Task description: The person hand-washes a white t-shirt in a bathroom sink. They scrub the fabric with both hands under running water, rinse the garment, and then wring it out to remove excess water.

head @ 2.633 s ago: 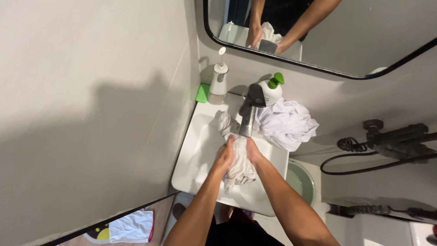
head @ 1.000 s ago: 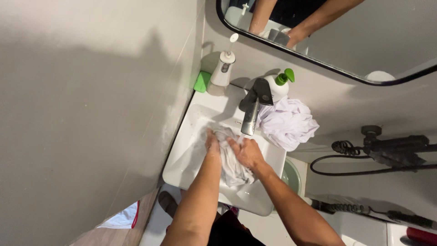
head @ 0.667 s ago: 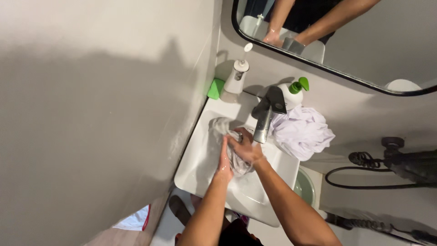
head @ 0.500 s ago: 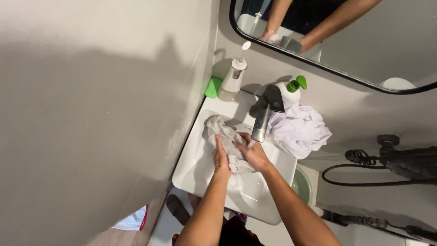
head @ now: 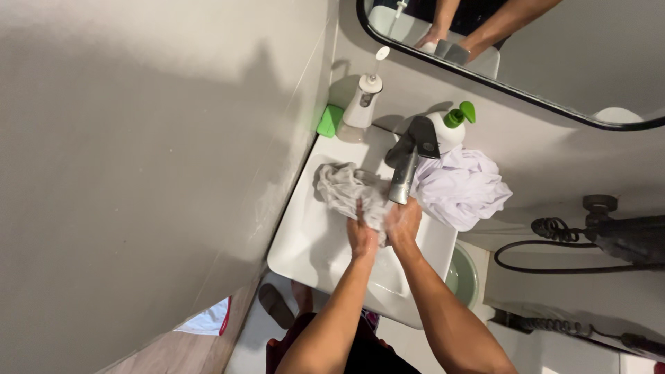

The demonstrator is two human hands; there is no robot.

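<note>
A wet grey-white cloth [head: 343, 188] lies bunched in the white sink [head: 305, 235], stretching toward the wall side. My left hand [head: 361, 237] grips its near end. My right hand [head: 403, 220] presses against the same bunch just under the spout of the dark metal tap [head: 407, 161]. The two hands are close together, rubbing the cloth between them. Part of the cloth is hidden under my fingers.
A crumpled white garment [head: 460, 187] sits on the sink's rim beside the tap. Behind it stand a white bottle with a green pump [head: 450, 126], a white pump dispenser [head: 361, 107] and a green soap [head: 330, 120]. A mirror [head: 526, 48] hangs above; a green basin [head: 463, 275] is below.
My hands moved up the sink toward the tap, and the cloth has spread out toward the wall side. The camera shifted a little.
</note>
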